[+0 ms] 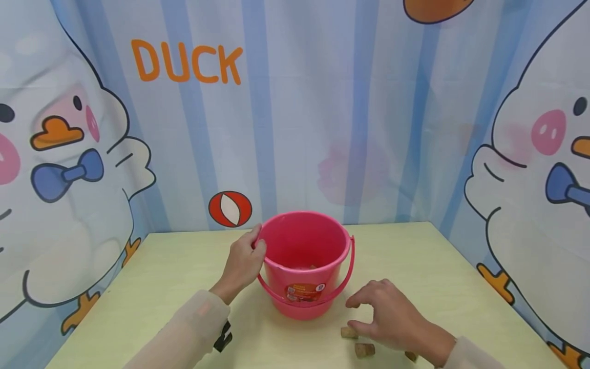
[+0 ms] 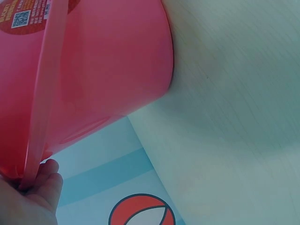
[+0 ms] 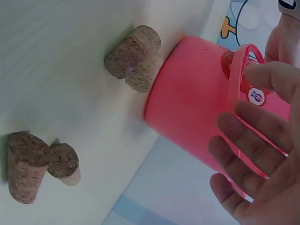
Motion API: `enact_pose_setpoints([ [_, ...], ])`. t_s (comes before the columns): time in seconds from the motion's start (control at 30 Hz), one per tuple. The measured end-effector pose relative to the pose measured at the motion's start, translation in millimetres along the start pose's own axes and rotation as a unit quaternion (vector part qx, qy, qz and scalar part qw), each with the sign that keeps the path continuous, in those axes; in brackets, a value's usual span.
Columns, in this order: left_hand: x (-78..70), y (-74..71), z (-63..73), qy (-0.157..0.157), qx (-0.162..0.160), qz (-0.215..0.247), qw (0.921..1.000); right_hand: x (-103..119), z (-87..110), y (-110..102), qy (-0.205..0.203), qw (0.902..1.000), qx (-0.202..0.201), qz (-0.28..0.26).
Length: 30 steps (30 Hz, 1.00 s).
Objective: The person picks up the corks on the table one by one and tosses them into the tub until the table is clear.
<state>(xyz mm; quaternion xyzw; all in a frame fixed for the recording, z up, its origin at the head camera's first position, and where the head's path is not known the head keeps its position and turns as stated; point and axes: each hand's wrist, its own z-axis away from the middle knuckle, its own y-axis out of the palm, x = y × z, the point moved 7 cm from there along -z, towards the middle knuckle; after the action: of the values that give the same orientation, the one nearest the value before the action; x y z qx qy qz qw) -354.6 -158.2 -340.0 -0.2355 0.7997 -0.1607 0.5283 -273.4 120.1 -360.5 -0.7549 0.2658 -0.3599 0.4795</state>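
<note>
In the head view, the near wall hides most of the inside of the pink bucket [image 1: 301,277], leaving you a brown scrap [image 1: 313,266] too small to identify; the print on its label [image 1: 305,292] is too tiny to read. Your right wrist [image 1: 440,342] partly covers one cork [image 1: 411,355]. In the left wrist view, the left edge cuts off the bucket and your left hand [image 1: 244,261]; in the right wrist view, the right edge crops your right hand [image 1: 392,313].
</note>
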Motion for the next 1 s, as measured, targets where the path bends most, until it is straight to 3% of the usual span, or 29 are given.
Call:
enact_pose_setpoints([
  [0.23,0.9,0.4,-0.1,-0.006,0.003,0.005,1.0,-10.4,3.4,16.9,0.052,0.9946,0.085,-0.029],
  [0.6,1.9,0.5,-0.3,-0.006,0.001,0.0,1.0,-19.6,10.9,28.6,0.03,0.9921,0.118,-0.033],
  [0.83,2.0,0.1,-0.3,-0.007,0.001,-0.002,1.0,-16.7,14.7,37.3,-0.011,0.9927,0.118,-0.021],
  [1.0,2.0,-0.2,-0.2,-0.006,0.001,-0.002,1.0,-21.0,17.3,44.2,0.002,0.9916,0.126,-0.027],
])
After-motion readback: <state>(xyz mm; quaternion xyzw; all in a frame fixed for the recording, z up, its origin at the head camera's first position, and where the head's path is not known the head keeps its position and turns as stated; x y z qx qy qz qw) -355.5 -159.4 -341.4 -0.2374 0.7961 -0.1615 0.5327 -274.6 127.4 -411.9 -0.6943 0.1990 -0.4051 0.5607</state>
